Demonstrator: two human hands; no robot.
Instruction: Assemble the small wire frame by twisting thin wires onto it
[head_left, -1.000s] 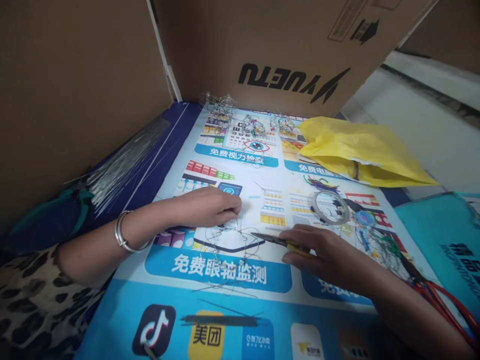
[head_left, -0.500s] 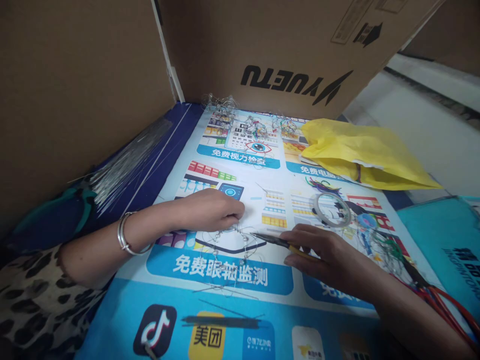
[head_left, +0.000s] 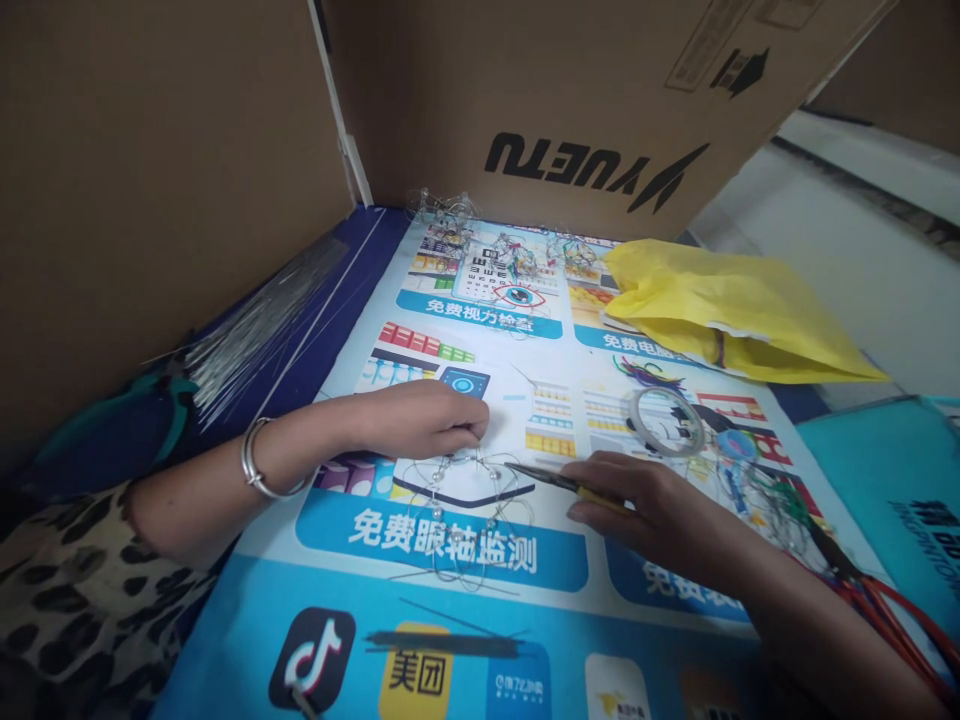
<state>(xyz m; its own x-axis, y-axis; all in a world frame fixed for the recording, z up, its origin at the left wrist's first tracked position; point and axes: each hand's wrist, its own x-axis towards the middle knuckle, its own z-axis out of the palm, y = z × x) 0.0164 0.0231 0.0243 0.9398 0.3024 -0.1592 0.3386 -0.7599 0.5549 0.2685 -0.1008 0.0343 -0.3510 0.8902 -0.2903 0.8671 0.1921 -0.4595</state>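
Observation:
My left hand (head_left: 420,420), with silver bangles on its wrist, lies on the printed blue mat (head_left: 480,640) with its fingers pinched on the top of a thin wire-and-bead piece (head_left: 469,505). That piece spreads in loops over the mat between both hands. My right hand (head_left: 645,505) is closed round yellow-handled pliers (head_left: 551,480). The pliers' tip points left and meets the wire piece close to my left fingertips.
A bundle of straight silver wires (head_left: 247,330) and teal-handled pliers (head_left: 161,410) lie at the left. A tape roll (head_left: 666,420), a yellow plastic bag (head_left: 720,310), coloured and red wires (head_left: 885,600) and small wire pieces (head_left: 517,255) lie around. Cardboard walls (head_left: 570,110) stand behind.
Both hands hold nearly the same places. The view has drifted slightly, and the pliers' tip stays at the wire piece.

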